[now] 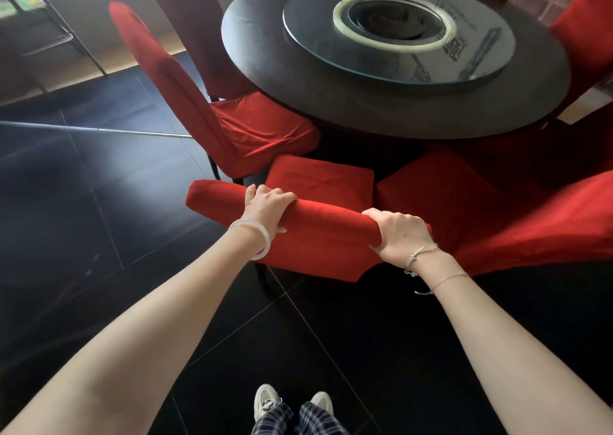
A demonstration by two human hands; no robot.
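Observation:
A chair with a red fabric cover (318,252) stands right in front of me, its seat tucked toward the round dark table (365,109). My left hand (265,207) grips the top edge of the chair's backrest near its left end, fingers curled over it. My right hand (399,234) grips the same top edge at its right end. A pale bangle sits on my left wrist and thin bracelets on my right.
Several more red-covered chairs ring the table, one at the left (238,129) and one close on the right (530,222). A glass turntable (398,30) lies on the table. A metal pole (99,130) crosses the black tiled floor at left. My shoes (292,401) show below.

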